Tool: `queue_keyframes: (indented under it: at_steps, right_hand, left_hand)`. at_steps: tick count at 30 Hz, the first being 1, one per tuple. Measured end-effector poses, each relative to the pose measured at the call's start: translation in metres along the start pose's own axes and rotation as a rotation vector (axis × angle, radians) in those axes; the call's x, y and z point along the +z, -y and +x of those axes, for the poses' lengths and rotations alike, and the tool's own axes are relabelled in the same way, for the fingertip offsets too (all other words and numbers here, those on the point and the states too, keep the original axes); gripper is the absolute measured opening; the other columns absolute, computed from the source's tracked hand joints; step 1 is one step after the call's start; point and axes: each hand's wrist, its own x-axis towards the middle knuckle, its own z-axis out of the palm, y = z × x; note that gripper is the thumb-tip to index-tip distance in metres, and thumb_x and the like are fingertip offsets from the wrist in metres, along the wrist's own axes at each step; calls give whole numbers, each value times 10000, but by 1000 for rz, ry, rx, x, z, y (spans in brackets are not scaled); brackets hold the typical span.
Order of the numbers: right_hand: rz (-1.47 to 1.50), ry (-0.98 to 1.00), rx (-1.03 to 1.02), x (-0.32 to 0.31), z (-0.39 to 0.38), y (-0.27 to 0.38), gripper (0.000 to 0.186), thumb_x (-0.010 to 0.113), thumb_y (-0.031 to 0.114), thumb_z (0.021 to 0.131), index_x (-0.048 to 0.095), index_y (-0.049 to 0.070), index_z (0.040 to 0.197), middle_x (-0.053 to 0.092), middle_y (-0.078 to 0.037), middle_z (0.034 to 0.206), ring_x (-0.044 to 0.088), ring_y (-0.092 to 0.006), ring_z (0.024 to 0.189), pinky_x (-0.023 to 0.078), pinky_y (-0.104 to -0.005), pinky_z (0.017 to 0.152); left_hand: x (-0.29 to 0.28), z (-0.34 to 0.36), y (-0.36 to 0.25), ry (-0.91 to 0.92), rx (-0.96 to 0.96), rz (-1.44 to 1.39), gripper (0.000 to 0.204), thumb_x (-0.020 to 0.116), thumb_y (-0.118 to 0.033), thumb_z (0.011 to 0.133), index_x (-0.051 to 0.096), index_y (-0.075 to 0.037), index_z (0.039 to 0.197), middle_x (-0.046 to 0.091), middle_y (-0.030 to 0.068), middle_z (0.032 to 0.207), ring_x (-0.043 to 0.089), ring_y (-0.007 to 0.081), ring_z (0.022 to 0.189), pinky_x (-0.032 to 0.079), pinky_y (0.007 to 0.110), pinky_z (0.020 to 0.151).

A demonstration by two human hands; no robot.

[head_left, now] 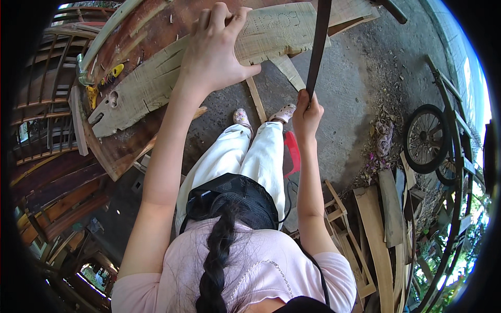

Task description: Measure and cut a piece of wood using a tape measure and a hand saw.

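A long pale wooden plank (pixel 151 86) with a rough, chipped edge lies across the work table in front of me. My left hand (pixel 214 52) is over this plank, thumb stretched out and fingers spread and bent, with nothing seen in it. Whether its fingertips touch the wood I cannot tell. My right hand (pixel 308 115) is closed round the near end of a long, dark, flat bar (pixel 319 47). The bar rises away past the plank's right part and leaves the view at the top, so its full shape is hidden.
A hammer (pixel 83 70) and a yellow-handled tool (pixel 112 74) lie at the table's left. Below, a red object (pixel 292 151) rests on the floor by my feet. Boards (pixel 376 229) and a spoked wheel (pixel 427 138) stand at right. Wooden racks (pixel 47 94) fill the left side.
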Motion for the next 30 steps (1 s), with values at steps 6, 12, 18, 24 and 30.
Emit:
queue_keyframes:
  at_steps: [6, 12, 18, 24, 30]
  right_hand:
    - [3, 49, -9, 0, -2, 3, 61, 504, 25, 842, 523, -23, 809, 467, -156, 538, 466, -213, 433, 372, -289, 445]
    - [6, 74, -25, 3, -1, 8, 107, 472, 47, 865, 517, -13, 788, 437, -111, 539, 423, -173, 446, 355, -283, 442]
    - [-7, 75, -24, 8, 2, 8, 112, 478, 62, 863, 524, -5, 787, 451, -125, 549, 449, -215, 467, 365, -302, 447]
    - [-13, 81, -58, 11, -1, 15, 56, 522, 40, 827, 534, 0, 791, 505, -190, 556, 534, -320, 477, 394, -352, 445]
    - [24, 92, -92, 23, -8, 19, 117, 472, 47, 871, 515, -24, 787, 465, -106, 555, 451, -188, 465, 371, -285, 466]
  left_hand:
    - [-2, 0, -2, 9, -10, -5, 820, 775, -269, 497, 452, -85, 1228, 420, 82, 974, 424, 255, 944, 408, 371, 861]
    - [0, -1, -1, -8, 7, -9, 822, 775, -273, 500, 450, -100, 1235, 414, 79, 968, 424, 251, 942, 404, 367, 869]
    - [-1, -1, -1, 5, 1, 10, 829, 775, -275, 502, 444, -94, 1241, 412, 77, 967, 424, 249, 943, 400, 363, 876]
    - [-1, 0, -2, -3, 3, 6, 826, 775, -278, 502, 444, -96, 1237, 412, 72, 963, 425, 248, 943, 406, 365, 860]
    - [0, -1, 0, -19, 14, 9, 820, 774, -278, 501, 438, -108, 1229, 415, 75, 962, 434, 255, 932, 419, 373, 840]
